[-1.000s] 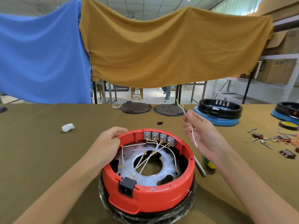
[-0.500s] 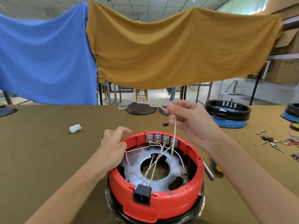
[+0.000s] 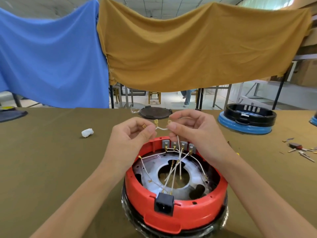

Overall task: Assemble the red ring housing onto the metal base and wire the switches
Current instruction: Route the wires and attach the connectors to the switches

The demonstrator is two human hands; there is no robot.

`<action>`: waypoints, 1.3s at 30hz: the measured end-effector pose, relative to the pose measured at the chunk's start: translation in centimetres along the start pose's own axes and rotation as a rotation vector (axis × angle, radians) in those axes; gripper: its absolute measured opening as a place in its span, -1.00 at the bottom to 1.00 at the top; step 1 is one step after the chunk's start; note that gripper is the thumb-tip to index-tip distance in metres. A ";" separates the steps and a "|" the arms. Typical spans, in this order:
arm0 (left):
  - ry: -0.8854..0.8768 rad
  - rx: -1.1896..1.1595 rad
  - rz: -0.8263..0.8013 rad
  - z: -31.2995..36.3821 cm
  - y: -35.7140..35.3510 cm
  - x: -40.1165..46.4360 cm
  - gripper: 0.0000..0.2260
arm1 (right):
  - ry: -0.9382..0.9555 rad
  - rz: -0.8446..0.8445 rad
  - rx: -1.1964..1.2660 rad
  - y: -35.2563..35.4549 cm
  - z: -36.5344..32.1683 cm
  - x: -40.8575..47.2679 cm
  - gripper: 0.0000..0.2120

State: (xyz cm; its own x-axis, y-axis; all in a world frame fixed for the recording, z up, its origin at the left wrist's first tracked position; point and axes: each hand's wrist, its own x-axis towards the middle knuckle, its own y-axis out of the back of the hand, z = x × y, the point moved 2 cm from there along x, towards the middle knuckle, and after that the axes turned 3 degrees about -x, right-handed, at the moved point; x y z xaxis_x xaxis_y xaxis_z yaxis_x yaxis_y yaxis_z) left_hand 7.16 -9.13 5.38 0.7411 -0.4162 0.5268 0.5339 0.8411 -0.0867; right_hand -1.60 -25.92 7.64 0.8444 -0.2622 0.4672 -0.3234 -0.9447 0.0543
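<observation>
The red ring housing [image 3: 171,215] sits on the round metal base [image 3: 154,169] in front of me, a black power socket [image 3: 163,204] at its near rim. Several grey switches [image 3: 178,145] line its far inner wall, with white wires running across the base. My left hand [image 3: 132,134] and my right hand [image 3: 192,131] are raised above the far rim, both pinching a short white wire [image 3: 161,128] with brass terminals at its ends. One strand hangs from my right hand down into the housing.
A white crumpled wad [image 3: 87,132] lies on the olive table at left. A dark round plate [image 3: 155,112] lies beyond my hands. A black ring on a blue base [image 3: 247,119] stands at the right. Small loose parts [image 3: 301,149] are scattered at the far right.
My left hand has left the housing rim and risen to meet my right hand. Both now hold the white wire, which only the right hand held before.
</observation>
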 end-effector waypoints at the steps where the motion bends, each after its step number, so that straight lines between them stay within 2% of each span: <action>1: 0.009 -0.028 0.035 -0.1 0.2 0.1 -0.91 | -0.033 -0.010 0.020 0.2 0.1 -0.1 -0.77; 3: 0.037 -0.067 0.072 -0.2 0.5 0.2 -0.87 | -0.070 -0.047 -0.006 0.6 0.2 -0.3 -0.81; 7: 0.095 -0.115 0.048 -0.4 0.4 0.1 -0.93 | -0.063 -0.041 -0.033 0.6 0.6 -0.3 -0.90; 14: 0.174 -0.174 -0.037 -0.2 0.6 0.2 -0.76 | -0.088 -0.010 0.118 1.0 0.3 -0.2 -0.95; 22: 0.214 -0.123 -0.120 -0.2 0.8 0.4 -0.77 | -0.141 -0.010 0.227 1.1 0.3 -0.2 -0.96; 26: 0.158 0.001 -0.159 -0.1 1.0 0.4 -0.82 | -0.169 -0.032 0.256 1.3 0.4 -0.2 -0.93; 30: 0.022 0.181 -0.147 -0.1 1.0 0.3 -0.88 | -0.201 -0.016 0.273 1.7 0.5 -0.1 -0.84; 35: -0.156 0.392 -0.097 -0.1 1.1 0.4 -0.96 | -0.241 -0.029 0.255 2.2 0.7 -0.1 -0.89; 39: -0.219 0.493 -0.100 -0.2 1.1 0.3 -0.87 | -0.245 -0.022 0.232 2.6 1.0 -0.2 -0.88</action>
State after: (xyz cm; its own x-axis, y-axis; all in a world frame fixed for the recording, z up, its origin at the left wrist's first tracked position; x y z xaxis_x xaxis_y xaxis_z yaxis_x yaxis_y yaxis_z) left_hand 8.11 -8.41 5.26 0.5665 -0.4649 0.6804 0.3046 0.8853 0.3513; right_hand -2.20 -28.50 6.82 0.9366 -0.2544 0.2410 -0.2222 -0.9629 -0.1530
